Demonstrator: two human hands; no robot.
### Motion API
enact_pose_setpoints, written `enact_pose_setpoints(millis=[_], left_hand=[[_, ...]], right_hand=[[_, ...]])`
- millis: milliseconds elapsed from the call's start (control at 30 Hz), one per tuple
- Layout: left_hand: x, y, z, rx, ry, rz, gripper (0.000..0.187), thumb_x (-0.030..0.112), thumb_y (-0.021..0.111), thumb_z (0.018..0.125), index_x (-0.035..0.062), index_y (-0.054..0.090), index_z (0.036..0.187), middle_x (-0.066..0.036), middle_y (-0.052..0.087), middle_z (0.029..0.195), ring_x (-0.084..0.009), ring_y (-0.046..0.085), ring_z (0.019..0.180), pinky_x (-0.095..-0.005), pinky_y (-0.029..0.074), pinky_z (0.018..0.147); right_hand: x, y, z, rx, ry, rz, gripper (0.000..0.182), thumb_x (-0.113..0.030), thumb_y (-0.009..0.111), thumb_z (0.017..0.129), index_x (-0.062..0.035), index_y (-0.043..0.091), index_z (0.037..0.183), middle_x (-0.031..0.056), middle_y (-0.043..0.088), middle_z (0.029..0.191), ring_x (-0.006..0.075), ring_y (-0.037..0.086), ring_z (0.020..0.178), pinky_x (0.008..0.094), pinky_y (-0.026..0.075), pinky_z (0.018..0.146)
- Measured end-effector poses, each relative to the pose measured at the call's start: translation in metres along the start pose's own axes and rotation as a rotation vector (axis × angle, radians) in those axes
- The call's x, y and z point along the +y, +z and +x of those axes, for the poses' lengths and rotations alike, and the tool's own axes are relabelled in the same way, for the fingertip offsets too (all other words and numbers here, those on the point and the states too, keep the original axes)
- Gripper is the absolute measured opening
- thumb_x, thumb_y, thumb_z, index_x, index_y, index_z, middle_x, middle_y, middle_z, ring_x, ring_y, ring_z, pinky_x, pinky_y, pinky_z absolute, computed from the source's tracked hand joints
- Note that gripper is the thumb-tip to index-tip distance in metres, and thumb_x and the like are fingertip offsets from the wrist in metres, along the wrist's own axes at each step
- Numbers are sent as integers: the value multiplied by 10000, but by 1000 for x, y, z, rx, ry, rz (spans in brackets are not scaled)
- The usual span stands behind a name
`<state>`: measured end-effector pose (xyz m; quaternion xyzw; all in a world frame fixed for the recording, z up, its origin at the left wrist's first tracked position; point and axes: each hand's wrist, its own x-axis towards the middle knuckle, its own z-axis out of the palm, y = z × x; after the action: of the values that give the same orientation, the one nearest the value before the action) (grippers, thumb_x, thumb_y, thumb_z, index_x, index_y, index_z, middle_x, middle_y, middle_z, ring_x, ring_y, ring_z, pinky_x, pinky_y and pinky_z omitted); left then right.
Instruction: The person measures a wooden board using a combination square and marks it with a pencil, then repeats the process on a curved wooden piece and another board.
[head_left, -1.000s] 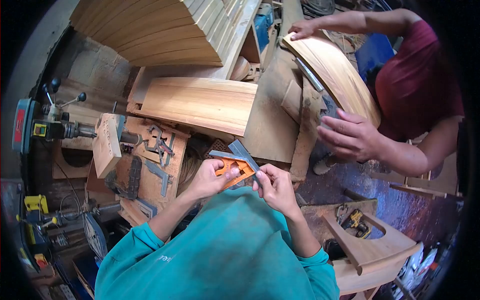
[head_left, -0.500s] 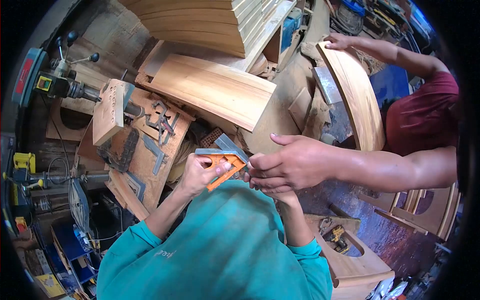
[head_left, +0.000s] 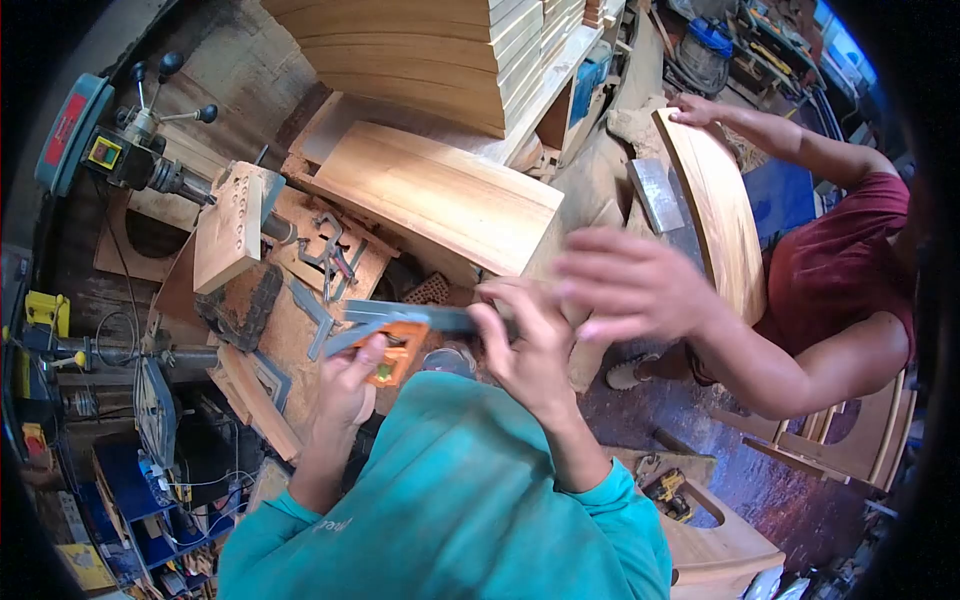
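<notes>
An orange-headed combination square (head_left: 404,348) with a grey metal blade is held in front of my chest. My left hand (head_left: 345,385) is closed on its orange head, thumb on the front, and a small green vial shows there. At the blade's far end, my right hand (head_left: 530,345) has its thumb and fingers bent around the metal. Just right of it is a co-worker's hand (head_left: 635,285), smeared by motion and apart from the tool. The co-worker's other hand (head_left: 695,108) rests on the top of a curved wooden board (head_left: 715,190).
A flat plank (head_left: 440,190) lies across the bench, below stacked boards (head_left: 400,60). On the left stands a drill press (head_left: 130,150) beside a drilled wood block (head_left: 228,230). A metal clamp (head_left: 328,250) lies on the sawdust. A yellow drill (head_left: 668,490) sits lower right.
The co-worker's near hand has pulled back from the square to the right. My left hand and the square have shifted left and turned, and my right hand now shows on the blade.
</notes>
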<state>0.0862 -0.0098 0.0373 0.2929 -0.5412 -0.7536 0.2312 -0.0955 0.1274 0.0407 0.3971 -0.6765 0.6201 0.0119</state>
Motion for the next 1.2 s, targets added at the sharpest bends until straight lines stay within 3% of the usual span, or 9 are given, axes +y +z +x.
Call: enact_pose_setpoints(millis=[133,267,333,500,567,633,767,867,1200], left_hand=[[4,36,-9,164,351,-147,462,318,574,940,-10,505,1258,-142,583,1207,-256,562,1120,-401,429,983],[-50,77,-24,137,489,-140,677,500,484,951,-27,382,1364,-144,482,1341,-270,504,1201,-419,412,1002],[-63,80,-16,3,715,528,621,455,387,993,-12,363,1404,-175,395,1447,-336,439,1282,-437,396,1011],[-76,82,7,-332,1120,545,586,209,597,890,-31,402,1388,-126,540,1337,-340,375,1355,-416,422,1035],[-85,41,20,-364,1040,838,652,206,597,889,-71,325,1413,-157,543,1317,-324,469,1278,-405,445,1007],[-77,36,23,-206,206,44,693,231,601,878,-94,300,1410,-212,551,1269,-297,543,1186,-388,459,984],[-79,99,39,-546,28,101,598,248,719,848,-95,456,1262,-205,623,1103,-216,654,957,-303,546,793],[-121,121,67,-345,-213,-185,286,155,649,907,-82,579,1052,-146,664,953,-174,670,857,-301,582,720],[-178,118,121,-108,-349,-248,395,103,603,929,-24,437,1264,-126,607,1095,-201,640,961,-387,577,802]], right_hand=[[3,10,-57,332,208,370,217,-87,676,850,27,592,1015,123,624,923,214,603,868,333,478,780],[-5,29,-51,-273,560,1192,658,-470,505,956,26,344,1358,147,471,1290,206,481,1194,341,405,992],[-1,22,-57,-293,482,1156,627,-441,559,915,41,411,1289,147,518,1223,215,509,1172,334,411,987],[6,-25,-41,-70,471,1069,495,-359,729,789,8,508,1038,108,569,971,196,594,908,303,478,808],[45,-50,-32,-213,461,938,517,-369,793,744,-19,516,1004,50,527,886,178,581,851,290,468,756],[74,-73,-6,-344,421,660,543,-379,857,657,-38,547,944,10,483,822,160,550,785,300,441,693],[89,-92,66,-685,190,-163,544,-347,908,524,-2,584,794,66,499,770,199,508,701,345,404,631],[111,-81,77,-771,191,-279,468,-261,900,515,-10,616,790,85,525,755,218,540,719,339,423,650],[163,-58,122,-565,165,-373,292,-221,669,725,-12,634,925,187,571,865,365,586,914,429,467,834]])
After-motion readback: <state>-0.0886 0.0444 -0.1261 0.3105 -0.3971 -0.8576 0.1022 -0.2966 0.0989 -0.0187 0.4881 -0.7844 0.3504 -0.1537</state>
